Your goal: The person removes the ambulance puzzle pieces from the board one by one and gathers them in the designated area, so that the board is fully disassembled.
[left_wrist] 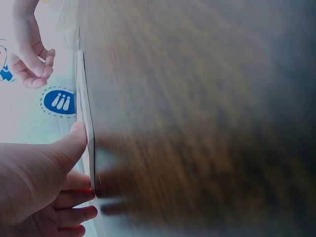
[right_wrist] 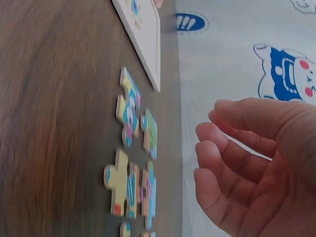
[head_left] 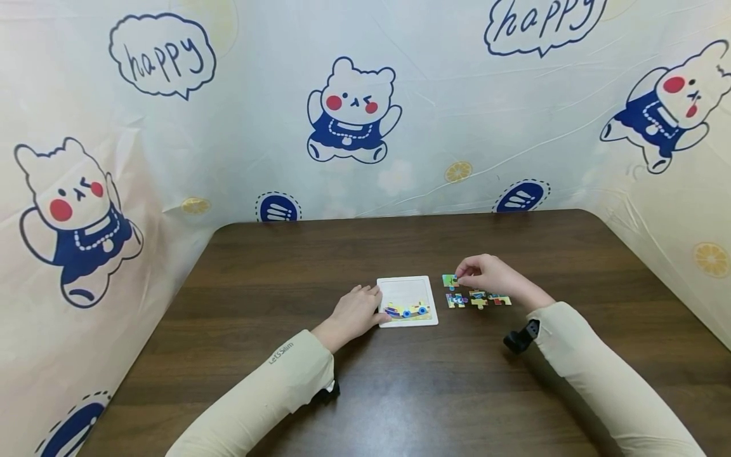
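My left hand (head_left: 355,312) rests at the left edge of a white square puzzle tray (head_left: 407,282), fingers fairly straight. The left wrist view shows its thumb (left_wrist: 74,140) touching the tray's side. Vehicle-picture pieces with blue wheels (head_left: 407,313) fill the tray's lower part. My right hand (head_left: 485,274) is over loose jigsaw pieces right of the tray. In the right wrist view its fingers (right_wrist: 207,158) are loosely curled, with nothing between them. Nearest its fingertips is a green piece (head_left: 448,279); a blue-and-purple piece (head_left: 455,301) and a yellow piece (head_left: 478,303) lie nearer me.
Another puzzle piece (head_left: 501,300) lies at the right of the group, and the right hand partly hides the back row. All of it is on a dark brown wooden table (head_left: 394,393). A printed curtain (head_left: 240,127) hangs along the table's back and sides.
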Demonstrator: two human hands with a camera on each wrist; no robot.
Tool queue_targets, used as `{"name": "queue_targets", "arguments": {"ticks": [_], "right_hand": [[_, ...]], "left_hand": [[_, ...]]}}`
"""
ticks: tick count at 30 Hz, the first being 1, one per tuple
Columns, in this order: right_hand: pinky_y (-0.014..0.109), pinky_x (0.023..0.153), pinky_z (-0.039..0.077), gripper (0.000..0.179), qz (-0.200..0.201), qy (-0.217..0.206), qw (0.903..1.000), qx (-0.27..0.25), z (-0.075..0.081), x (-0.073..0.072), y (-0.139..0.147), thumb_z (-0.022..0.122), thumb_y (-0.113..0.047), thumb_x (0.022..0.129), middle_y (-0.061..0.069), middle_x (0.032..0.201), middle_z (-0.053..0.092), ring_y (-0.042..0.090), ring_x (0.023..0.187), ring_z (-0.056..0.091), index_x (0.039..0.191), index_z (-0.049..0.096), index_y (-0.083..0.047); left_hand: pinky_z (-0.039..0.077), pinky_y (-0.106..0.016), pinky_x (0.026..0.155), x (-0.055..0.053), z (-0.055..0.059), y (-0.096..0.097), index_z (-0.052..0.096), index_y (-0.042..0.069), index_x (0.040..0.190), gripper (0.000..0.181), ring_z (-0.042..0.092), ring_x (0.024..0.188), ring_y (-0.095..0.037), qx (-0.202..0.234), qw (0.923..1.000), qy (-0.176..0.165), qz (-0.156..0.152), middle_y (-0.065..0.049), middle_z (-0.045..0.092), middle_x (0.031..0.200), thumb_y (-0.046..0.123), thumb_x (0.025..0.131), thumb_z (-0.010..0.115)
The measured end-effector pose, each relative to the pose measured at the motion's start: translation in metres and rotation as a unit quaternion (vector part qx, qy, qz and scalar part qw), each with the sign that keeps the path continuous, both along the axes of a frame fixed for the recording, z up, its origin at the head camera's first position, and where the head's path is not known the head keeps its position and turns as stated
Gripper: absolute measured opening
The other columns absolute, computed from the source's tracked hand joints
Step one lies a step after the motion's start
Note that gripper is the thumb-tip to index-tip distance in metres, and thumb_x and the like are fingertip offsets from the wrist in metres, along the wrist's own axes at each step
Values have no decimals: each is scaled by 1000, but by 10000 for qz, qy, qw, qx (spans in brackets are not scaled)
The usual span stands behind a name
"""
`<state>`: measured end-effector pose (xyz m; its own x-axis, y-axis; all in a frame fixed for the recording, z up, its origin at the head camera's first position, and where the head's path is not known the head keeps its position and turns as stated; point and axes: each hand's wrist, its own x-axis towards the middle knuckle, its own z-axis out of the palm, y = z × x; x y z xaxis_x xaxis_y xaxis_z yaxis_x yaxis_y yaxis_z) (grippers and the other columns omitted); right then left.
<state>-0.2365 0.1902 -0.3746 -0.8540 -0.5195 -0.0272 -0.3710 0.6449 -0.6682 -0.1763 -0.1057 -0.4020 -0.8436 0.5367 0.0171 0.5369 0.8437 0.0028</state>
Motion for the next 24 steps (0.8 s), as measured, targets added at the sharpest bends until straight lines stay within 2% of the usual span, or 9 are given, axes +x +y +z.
{"name": "queue_targets", "arguments": {"ticks": [14, 24], "right_hand": [[30, 64, 46, 9, 372, 276, 9989, -39, -1, 6, -28, 63, -6, 86, 0, 80, 62, 14, 69, 52, 93, 65, 0], [30, 65, 45, 9, 503, 249, 9984, 3, -5, 9, -43, 62, -5, 86, -2, 80, 60, 15, 70, 50, 93, 65, -2]], "left_hand": [[32, -40, 101, 0, 0, 0, 59, 0, 115, 49, 48, 118, -30, 19, 10000, -27, 21, -16, 51, 128, 40, 88, 58], [32, -40, 101, -1, -1, 0, 59, 0, 116, 49, 48, 118, -30, 2, 10000, -11, 7, -16, 52, 128, 40, 89, 58]]}}
